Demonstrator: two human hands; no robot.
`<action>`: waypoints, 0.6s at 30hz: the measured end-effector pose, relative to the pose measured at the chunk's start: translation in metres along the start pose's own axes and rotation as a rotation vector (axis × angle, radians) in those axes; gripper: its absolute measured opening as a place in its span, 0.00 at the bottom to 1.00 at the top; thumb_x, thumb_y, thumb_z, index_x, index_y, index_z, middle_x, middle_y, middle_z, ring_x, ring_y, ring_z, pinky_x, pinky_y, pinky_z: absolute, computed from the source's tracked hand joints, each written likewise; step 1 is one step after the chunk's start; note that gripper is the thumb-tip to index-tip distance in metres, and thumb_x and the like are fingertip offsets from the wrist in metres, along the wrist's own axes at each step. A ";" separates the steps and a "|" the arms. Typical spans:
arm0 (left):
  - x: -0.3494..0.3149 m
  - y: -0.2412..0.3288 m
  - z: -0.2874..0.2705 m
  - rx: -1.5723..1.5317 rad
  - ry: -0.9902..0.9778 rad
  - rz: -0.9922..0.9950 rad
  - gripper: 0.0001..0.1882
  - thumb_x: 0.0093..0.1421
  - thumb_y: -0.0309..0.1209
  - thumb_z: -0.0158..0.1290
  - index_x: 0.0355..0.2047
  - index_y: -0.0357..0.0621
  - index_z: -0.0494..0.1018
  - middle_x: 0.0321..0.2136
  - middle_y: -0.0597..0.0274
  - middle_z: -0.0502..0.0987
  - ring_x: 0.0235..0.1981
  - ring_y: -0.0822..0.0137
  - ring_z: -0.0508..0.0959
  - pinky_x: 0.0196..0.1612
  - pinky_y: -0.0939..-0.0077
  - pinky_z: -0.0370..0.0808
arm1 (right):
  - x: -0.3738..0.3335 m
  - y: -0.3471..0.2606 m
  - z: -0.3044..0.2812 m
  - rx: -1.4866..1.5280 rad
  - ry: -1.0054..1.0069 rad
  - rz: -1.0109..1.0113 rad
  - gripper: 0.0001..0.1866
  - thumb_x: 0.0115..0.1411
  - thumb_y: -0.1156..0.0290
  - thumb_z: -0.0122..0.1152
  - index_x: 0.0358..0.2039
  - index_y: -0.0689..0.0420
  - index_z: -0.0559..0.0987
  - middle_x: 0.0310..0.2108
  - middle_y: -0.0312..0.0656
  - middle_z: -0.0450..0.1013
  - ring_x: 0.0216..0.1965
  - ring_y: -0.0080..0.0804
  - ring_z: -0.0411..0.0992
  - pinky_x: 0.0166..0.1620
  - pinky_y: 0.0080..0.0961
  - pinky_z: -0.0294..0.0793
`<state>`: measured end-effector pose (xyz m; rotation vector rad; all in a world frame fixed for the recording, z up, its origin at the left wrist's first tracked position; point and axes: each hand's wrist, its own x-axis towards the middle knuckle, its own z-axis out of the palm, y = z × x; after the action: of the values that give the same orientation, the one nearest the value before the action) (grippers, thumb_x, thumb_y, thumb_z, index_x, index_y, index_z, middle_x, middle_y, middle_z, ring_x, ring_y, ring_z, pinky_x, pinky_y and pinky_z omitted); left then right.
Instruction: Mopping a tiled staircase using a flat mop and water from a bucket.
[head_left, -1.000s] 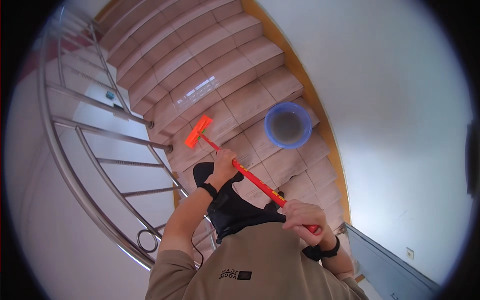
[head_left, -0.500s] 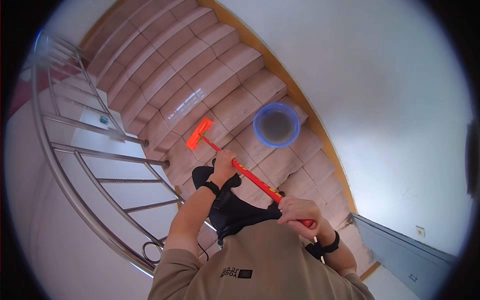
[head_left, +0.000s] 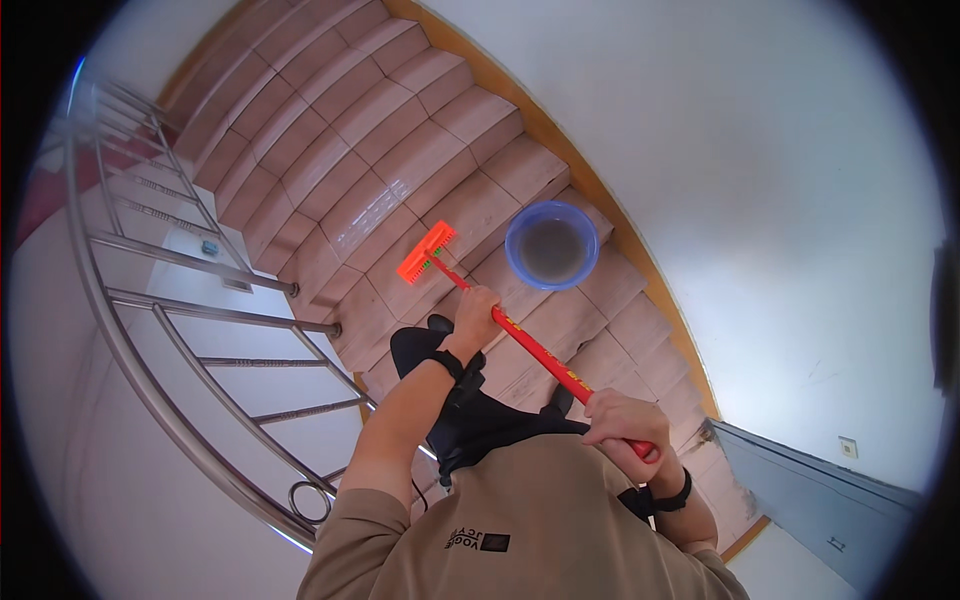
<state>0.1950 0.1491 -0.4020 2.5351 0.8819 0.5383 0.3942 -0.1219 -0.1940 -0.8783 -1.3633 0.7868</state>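
**What Cannot Be Made Out**

The upper end of the red handle is covered by the right hand, and a short stretch is wrapped by the left hand. The feet are largely hidden behind the dark trousers. The basin contents are too murky to be told. The railing is blurred and cut off towards the picture's dark rim.

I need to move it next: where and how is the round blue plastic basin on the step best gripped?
Take the round blue plastic basin by its rim, best with two hands on opposite sides, coming from above. It sits upright and open-topped on a tiled stair step, apparently holding water, so a level lift seems safest. The near rim faces the person.
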 end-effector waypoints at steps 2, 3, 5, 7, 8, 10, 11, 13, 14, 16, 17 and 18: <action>-0.004 0.007 0.001 0.016 0.002 -0.018 0.09 0.45 0.26 0.60 0.18 0.44 0.69 0.22 0.51 0.74 0.33 0.46 0.76 0.40 0.52 0.70 | 0.002 -0.014 -0.004 -0.041 0.016 0.004 0.06 0.44 0.81 0.53 0.22 0.65 0.79 0.20 0.45 0.73 0.24 0.44 0.71 0.39 0.42 0.75; -0.007 0.021 0.007 -0.038 0.006 -0.023 0.08 0.45 0.26 0.60 0.19 0.44 0.70 0.23 0.52 0.73 0.35 0.46 0.76 0.41 0.51 0.70 | 0.001 -0.025 -0.009 -0.037 0.014 0.006 0.06 0.44 0.81 0.53 0.22 0.65 0.79 0.20 0.45 0.73 0.24 0.44 0.71 0.39 0.42 0.75; -0.014 0.057 0.020 -0.106 0.000 -0.032 0.08 0.45 0.26 0.61 0.20 0.44 0.70 0.24 0.53 0.73 0.36 0.46 0.75 0.43 0.49 0.69 | -0.017 -0.052 -0.020 0.034 0.071 0.094 0.11 0.43 0.84 0.51 0.27 0.65 0.80 0.22 0.47 0.73 0.26 0.45 0.72 0.42 0.39 0.75; -0.016 0.082 0.029 -0.105 0.231 0.041 0.13 0.45 0.23 0.62 0.21 0.43 0.65 0.24 0.52 0.71 0.33 0.47 0.74 0.39 0.55 0.68 | -0.032 -0.056 -0.028 0.062 0.086 0.096 0.10 0.43 0.84 0.52 0.26 0.65 0.80 0.21 0.47 0.73 0.26 0.45 0.72 0.42 0.39 0.75; -0.016 0.081 0.034 -0.103 0.218 0.011 0.12 0.46 0.24 0.62 0.20 0.44 0.66 0.25 0.52 0.72 0.35 0.47 0.73 0.42 0.55 0.67 | -0.036 -0.056 -0.028 0.088 0.106 0.093 0.10 0.42 0.84 0.52 0.26 0.66 0.79 0.21 0.47 0.73 0.26 0.45 0.73 0.42 0.40 0.76; -0.009 0.065 0.031 -0.077 0.164 0.018 0.12 0.46 0.24 0.61 0.20 0.44 0.66 0.25 0.53 0.72 0.35 0.48 0.73 0.41 0.54 0.67 | -0.033 -0.043 -0.017 0.016 0.165 0.098 0.07 0.43 0.82 0.50 0.22 0.65 0.77 0.19 0.45 0.72 0.24 0.43 0.72 0.41 0.41 0.76; -0.006 0.055 0.031 -0.049 0.110 0.027 0.11 0.47 0.25 0.61 0.20 0.45 0.67 0.25 0.53 0.72 0.35 0.48 0.73 0.41 0.54 0.67 | -0.030 -0.036 -0.013 -0.055 0.226 0.100 0.06 0.43 0.80 0.49 0.19 0.64 0.76 0.17 0.44 0.71 0.22 0.41 0.71 0.40 0.42 0.76; -0.002 0.025 0.028 -0.017 0.081 0.036 0.11 0.47 0.25 0.61 0.19 0.45 0.67 0.25 0.54 0.72 0.35 0.48 0.74 0.41 0.54 0.67 | -0.034 -0.015 -0.008 -0.072 0.186 0.089 0.06 0.43 0.81 0.50 0.20 0.65 0.76 0.18 0.44 0.71 0.22 0.40 0.71 0.41 0.43 0.76; 0.001 0.021 0.028 0.012 0.043 0.057 0.11 0.47 0.26 0.61 0.19 0.45 0.67 0.25 0.54 0.72 0.35 0.49 0.74 0.42 0.54 0.68 | -0.037 -0.005 -0.006 -0.059 0.165 0.067 0.06 0.44 0.81 0.50 0.20 0.65 0.76 0.18 0.44 0.72 0.22 0.40 0.71 0.42 0.43 0.76; 0.001 0.025 0.031 0.000 0.048 0.044 0.11 0.47 0.26 0.61 0.19 0.45 0.67 0.25 0.54 0.72 0.36 0.48 0.74 0.43 0.54 0.68 | -0.036 -0.005 -0.006 -0.026 0.144 0.033 0.06 0.43 0.82 0.51 0.20 0.65 0.77 0.19 0.44 0.72 0.22 0.39 0.71 0.42 0.43 0.76; 0.000 0.030 0.032 -0.011 0.051 0.028 0.11 0.46 0.26 0.61 0.19 0.45 0.67 0.25 0.54 0.72 0.36 0.48 0.74 0.44 0.54 0.69 | -0.035 -0.016 -0.006 -0.025 0.146 0.035 0.06 0.43 0.82 0.51 0.20 0.65 0.77 0.19 0.44 0.72 0.22 0.39 0.71 0.42 0.43 0.76; -0.005 0.037 0.033 -0.011 0.048 0.028 0.11 0.46 0.26 0.61 0.19 0.45 0.67 0.25 0.54 0.72 0.36 0.48 0.74 0.44 0.54 0.69 | -0.033 -0.031 -0.006 -0.035 0.161 0.058 0.06 0.42 0.82 0.51 0.20 0.65 0.77 0.19 0.43 0.72 0.22 0.38 0.71 0.42 0.42 0.76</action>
<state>0.2256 0.1117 -0.4132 2.5379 0.8598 0.6136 0.3975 -0.1659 -0.1828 -0.9907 -1.2180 0.7225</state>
